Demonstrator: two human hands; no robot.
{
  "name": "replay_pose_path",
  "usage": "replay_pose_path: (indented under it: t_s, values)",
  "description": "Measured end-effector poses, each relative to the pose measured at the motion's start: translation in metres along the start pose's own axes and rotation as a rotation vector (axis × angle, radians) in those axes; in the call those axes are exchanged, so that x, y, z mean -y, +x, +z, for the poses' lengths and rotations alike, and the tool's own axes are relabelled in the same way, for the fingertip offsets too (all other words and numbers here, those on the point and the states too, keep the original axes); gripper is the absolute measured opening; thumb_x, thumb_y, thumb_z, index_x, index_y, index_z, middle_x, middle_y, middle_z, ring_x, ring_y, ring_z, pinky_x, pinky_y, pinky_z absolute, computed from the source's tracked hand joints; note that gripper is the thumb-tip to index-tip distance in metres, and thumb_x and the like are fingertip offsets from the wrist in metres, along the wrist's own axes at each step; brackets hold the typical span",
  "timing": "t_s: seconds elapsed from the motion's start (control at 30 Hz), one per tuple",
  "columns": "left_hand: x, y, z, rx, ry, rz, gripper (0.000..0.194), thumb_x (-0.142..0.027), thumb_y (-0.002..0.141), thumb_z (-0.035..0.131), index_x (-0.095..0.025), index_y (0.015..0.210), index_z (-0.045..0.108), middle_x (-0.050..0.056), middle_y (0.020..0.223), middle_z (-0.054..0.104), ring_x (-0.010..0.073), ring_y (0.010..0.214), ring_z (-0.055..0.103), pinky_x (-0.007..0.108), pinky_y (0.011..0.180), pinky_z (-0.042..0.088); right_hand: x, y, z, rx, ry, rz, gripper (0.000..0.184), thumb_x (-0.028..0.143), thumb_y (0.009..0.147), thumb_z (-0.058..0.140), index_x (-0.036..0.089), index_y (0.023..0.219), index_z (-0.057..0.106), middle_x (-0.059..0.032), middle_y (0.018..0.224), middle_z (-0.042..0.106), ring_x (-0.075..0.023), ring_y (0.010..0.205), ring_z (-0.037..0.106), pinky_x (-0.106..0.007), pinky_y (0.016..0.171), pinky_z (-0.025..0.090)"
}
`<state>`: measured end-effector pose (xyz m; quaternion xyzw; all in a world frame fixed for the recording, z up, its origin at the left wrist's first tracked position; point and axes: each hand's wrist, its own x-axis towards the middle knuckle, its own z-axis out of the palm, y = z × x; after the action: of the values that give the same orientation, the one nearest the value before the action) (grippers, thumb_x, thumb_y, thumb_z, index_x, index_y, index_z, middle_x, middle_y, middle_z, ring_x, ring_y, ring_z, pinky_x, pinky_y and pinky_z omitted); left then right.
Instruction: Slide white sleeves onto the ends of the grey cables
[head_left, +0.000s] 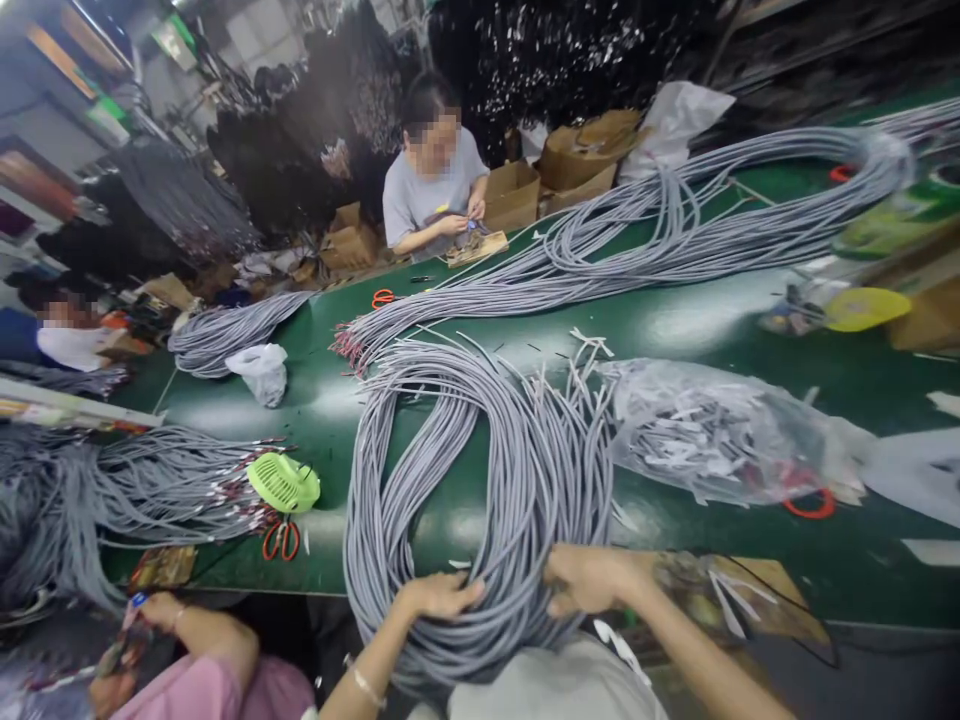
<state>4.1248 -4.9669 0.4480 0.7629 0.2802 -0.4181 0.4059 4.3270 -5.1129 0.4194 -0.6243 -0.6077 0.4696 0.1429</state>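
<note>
I pressed both hands onto the near end of the grey cable bundle (480,470), which looped over the green table's (697,330) edge toward me: left hand (439,597) flat, fingers together; right hand (589,578) curled, clutching strands, probably to steady them.

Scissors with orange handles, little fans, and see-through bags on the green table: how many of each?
Orange-handled scissors: 3
Small fans: 2, green and yellow
Clear plastic bags: 2
Total: 7
</note>
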Motion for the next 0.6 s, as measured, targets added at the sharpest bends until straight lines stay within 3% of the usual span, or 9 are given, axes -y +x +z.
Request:
replay_pose_path:
  t_s: [0.07,0.17,0.27,0.37,0.5,0.6]
  values:
    - [0.005,-0.019,0.003,0.035,0.159,-0.080,0.083,-0.063,0.085,0.021,0.002,0.117,0.060,0.030,0.118,0.057,0.0408,0.117,0.051,0.052,0.098,0.038,0.003,0.016,-0.041,-0.031,-0.202,0.045,0.028,0.035,0.079,0.057,0.015,0.093,0.070,-0.0115,0.082,0.067,-0.0271,0.080,0.064,-0.038,0.072,0.051]
    - [0.006,-0.030,0.008,-0.013,0.338,-0.188,0.085,-0.059,0.088,0.007,-0.002,0.109,0.066,0.027,0.113,0.062,0.0371,0.114,0.055,0.047,0.094,0.042,0.027,0.081,-0.089,-0.273,-0.430,0.032,0.029,0.022,0.087,0.045,0.011,0.104,0.065,-0.0176,0.100,0.065,-0.0285,0.099,0.060,-0.040,0.082,0.048]
    - [0.009,-0.029,0.013,-0.076,0.316,-0.239,0.086,-0.058,0.088,0.004,-0.003,0.104,0.069,0.026,0.110,0.064,0.0347,0.111,0.057,0.044,0.092,0.043,0.056,0.158,-0.116,-0.391,-0.608,-0.100,0.033,0.010,0.088,0.037,0.009,0.108,0.063,-0.0194,0.129,0.052,-0.0292,0.122,0.045,-0.046,0.098,0.038]
    - [0.025,-0.032,0.017,-0.146,0.275,-0.289,0.085,-0.064,0.086,0.009,-0.007,0.100,0.071,0.023,0.106,0.066,0.0342,0.108,0.059,0.043,0.092,0.042,0.063,0.210,-0.140,-0.431,-0.689,-0.143,0.039,0.005,0.085,0.038,0.012,0.116,0.060,-0.0138,0.145,0.035,-0.0261,0.134,0.030,-0.049,0.109,0.025]
    - [0.062,-0.055,0.015,-0.200,0.280,-0.443,0.073,-0.064,0.084,0.024,-0.011,0.099,0.072,0.021,0.106,0.067,0.0336,0.107,0.059,0.042,0.093,0.041,0.035,0.229,-0.172,-0.441,-0.710,-0.108,0.049,0.003,0.079,0.044,0.024,0.121,0.058,-0.0058,0.144,0.039,-0.0279,0.136,0.026,-0.060,0.108,0.019]
    - [0.083,-0.070,0.008,-0.229,0.346,-0.491,0.072,-0.057,0.089,0.018,-0.010,0.095,0.072,0.021,0.104,0.068,0.0329,0.106,0.060,0.043,0.092,0.041,0.009,0.225,-0.179,-0.485,-0.675,-0.035,0.055,0.004,0.081,0.039,0.025,0.130,0.051,-0.0067,0.147,0.035,-0.0329,0.137,0.020,-0.070,0.101,0.018]
